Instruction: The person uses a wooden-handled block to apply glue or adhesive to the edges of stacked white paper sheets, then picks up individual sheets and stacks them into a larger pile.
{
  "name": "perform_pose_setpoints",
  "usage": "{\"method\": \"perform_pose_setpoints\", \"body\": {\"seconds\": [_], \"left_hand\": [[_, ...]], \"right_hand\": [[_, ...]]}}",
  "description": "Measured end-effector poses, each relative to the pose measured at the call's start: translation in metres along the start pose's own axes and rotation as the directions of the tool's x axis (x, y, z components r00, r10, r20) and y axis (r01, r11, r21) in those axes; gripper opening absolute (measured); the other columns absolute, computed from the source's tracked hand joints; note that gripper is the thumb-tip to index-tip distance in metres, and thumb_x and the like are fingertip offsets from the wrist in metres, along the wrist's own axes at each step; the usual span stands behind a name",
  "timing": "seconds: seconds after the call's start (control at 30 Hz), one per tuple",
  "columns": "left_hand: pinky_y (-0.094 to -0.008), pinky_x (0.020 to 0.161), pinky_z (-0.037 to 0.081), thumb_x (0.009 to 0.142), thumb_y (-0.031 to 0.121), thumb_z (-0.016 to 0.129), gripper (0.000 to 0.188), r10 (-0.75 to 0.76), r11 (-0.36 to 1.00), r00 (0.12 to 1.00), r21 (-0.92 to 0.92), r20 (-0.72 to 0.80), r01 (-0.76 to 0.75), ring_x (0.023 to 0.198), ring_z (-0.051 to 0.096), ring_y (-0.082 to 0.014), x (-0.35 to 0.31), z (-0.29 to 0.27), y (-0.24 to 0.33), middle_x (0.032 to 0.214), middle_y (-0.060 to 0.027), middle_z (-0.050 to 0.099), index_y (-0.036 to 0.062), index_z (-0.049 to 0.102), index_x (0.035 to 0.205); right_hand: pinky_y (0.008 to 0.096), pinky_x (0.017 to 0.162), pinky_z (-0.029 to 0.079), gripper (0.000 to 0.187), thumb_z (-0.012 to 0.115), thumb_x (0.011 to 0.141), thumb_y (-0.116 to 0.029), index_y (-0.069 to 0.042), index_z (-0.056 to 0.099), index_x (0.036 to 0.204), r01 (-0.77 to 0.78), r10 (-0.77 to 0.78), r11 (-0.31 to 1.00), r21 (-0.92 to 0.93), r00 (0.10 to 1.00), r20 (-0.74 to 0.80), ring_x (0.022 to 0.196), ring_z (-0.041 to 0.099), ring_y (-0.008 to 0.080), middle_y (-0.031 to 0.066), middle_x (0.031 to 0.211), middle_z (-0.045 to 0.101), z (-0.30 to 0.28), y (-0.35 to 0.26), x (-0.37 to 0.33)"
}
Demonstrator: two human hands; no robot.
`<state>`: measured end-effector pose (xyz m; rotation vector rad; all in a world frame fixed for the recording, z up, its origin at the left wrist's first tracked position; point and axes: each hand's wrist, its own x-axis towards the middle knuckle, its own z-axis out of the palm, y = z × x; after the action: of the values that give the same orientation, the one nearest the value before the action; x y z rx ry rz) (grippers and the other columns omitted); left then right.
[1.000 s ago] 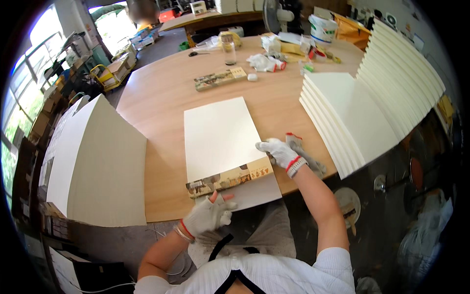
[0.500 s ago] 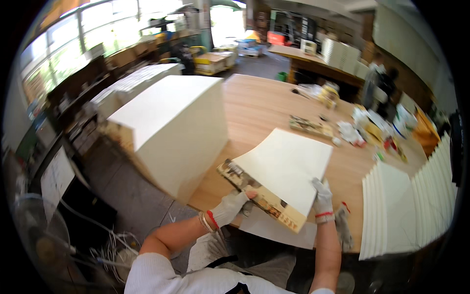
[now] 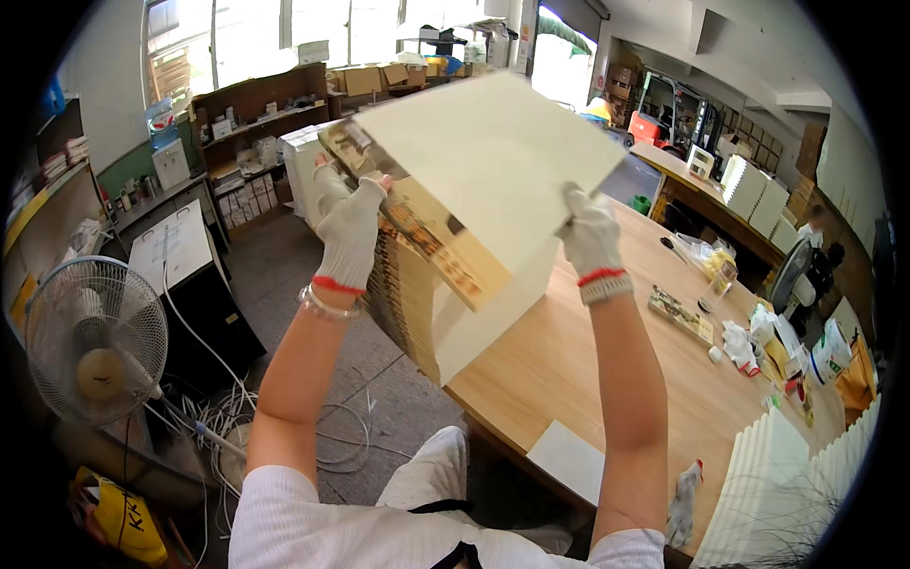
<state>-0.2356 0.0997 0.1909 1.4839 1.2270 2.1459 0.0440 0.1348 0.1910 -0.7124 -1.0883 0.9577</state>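
A large white sheet with a tan printed strip along its left side is held up, tilted, between my hands. Gloved in white with a red cuff band, my left hand is closed on the printed strip. My right hand, gloved likewise, has its fingers closed on the sheet's right edge. Right below and behind the sheet stands a tall stack of similar sheets, its printed edges layered on the left side. The held sheet covers most of the stack's top; whether they touch, I cannot tell.
A small white sheet and a grey glove lie near the table's front edge. Fanned white stacks stand at right. Further back are a printed box-like piece and a glass. A fan and floor cables occupy the left.
Both hands have lifted the sheet off the table and carried it left and away from me, over the tall stack. The view has turned left.
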Motion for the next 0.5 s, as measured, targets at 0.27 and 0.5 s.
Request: {"method": "perform_pose_setpoints", "body": {"seconds": [0.27, 0.5], "left_hand": [[-0.0329, 0.116, 0.013, 0.08, 0.031, 0.054, 0.089, -0.259, 0.965, 0.965, 0.044, 0.03, 0.258, 0.147, 0.011, -0.0336, 0.048, -0.025, -0.124, 0.157, -0.0275, 0.011, -0.0087, 0.014, 0.149], [-0.0308, 0.099, 0.039, 0.101, 0.025, 0.049, 0.038, -0.169, 0.828, 0.983, -0.55, -0.067, 0.105, 0.109, 0.049, -0.0132, 0.023, -0.016, -0.112, 0.118, -0.0036, 0.054, 0.0035, 0.046, 0.133]], "right_hand": [[0.0307, 0.055, 0.054, 0.059, 0.06, 0.088, -0.053, 0.005, 0.054, 0.102, -0.24, 0.272, 0.649, -0.722, 0.959, -0.075, 0.064, 0.064, 0.019, 0.0138, 0.087, 0.065, 0.039, 0.011, 0.02], [0.0331, 0.052, 0.053, 0.066, 0.055, 0.089, -0.06, -0.006, 0.047, 0.126, -0.328, 0.349, 0.903, -0.279, 0.937, 0.029, 0.061, 0.057, 0.0182, 0.0122, 0.091, 0.06, -0.036, 0.037, -0.031]]}}
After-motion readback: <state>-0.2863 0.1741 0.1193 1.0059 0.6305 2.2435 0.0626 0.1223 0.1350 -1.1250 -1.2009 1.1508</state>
